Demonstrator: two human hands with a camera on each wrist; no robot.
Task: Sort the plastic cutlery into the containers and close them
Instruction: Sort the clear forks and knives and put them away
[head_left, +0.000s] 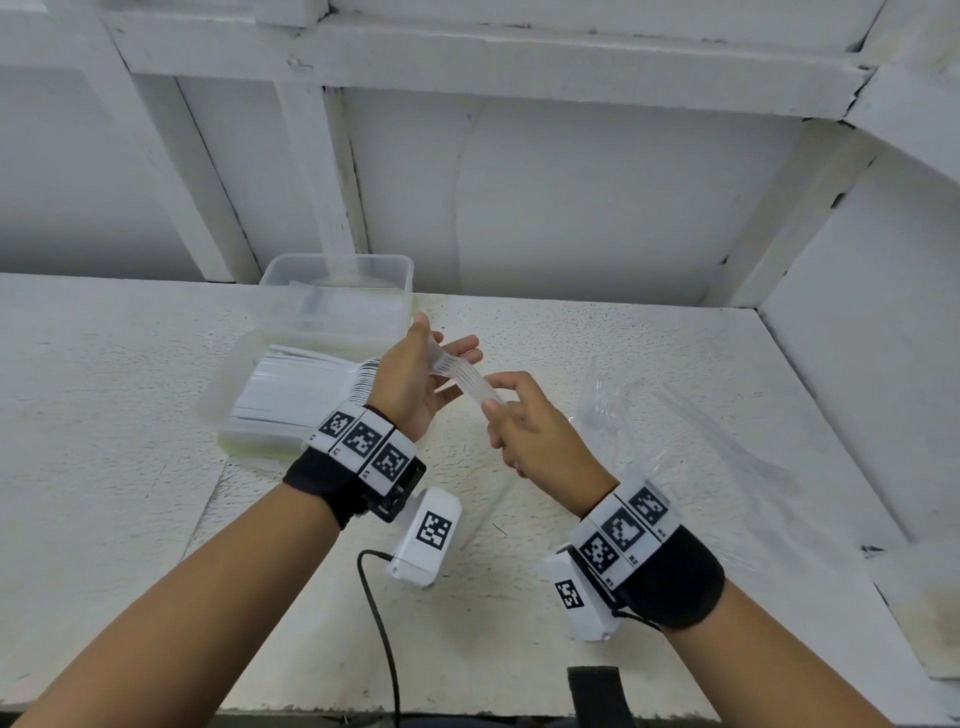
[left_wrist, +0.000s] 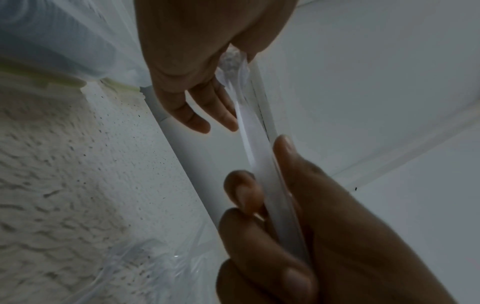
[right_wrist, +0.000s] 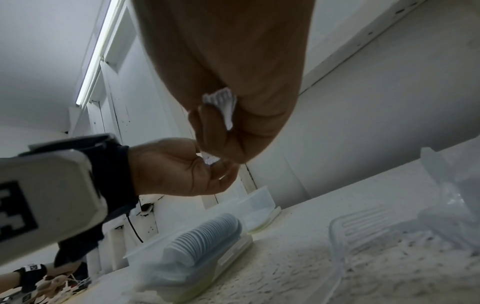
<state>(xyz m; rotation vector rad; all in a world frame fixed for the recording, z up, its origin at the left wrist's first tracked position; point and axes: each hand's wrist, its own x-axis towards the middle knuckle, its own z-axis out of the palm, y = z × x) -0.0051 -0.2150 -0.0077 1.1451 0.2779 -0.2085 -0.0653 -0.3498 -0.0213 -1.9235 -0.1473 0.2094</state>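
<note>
A stack of translucent plastic cutlery (head_left: 462, 376) hangs in the air between both hands, above the table. My left hand (head_left: 434, 345) pinches its far end between thumb and fingers. My right hand (head_left: 493, 397) grips the near end, fingers curled round the handles. In the left wrist view the cutlery stack (left_wrist: 259, 156) runs from the left hand (left_wrist: 207, 82) down to the right hand (left_wrist: 272, 205). The right wrist view shows the stack's end (right_wrist: 223, 105) inside my right fist. The near container (head_left: 234, 410) holds stacked white spoons (right_wrist: 205, 236). The far container (head_left: 337, 291) stands open behind it.
Clear lids and crumpled plastic wrapping (head_left: 639, 410) lie on the table right of my hands, and a ribbed lid (right_wrist: 363, 230) shows in the right wrist view. White walls and beams close off the back and right. A black cable (head_left: 379, 623) trails over the front edge.
</note>
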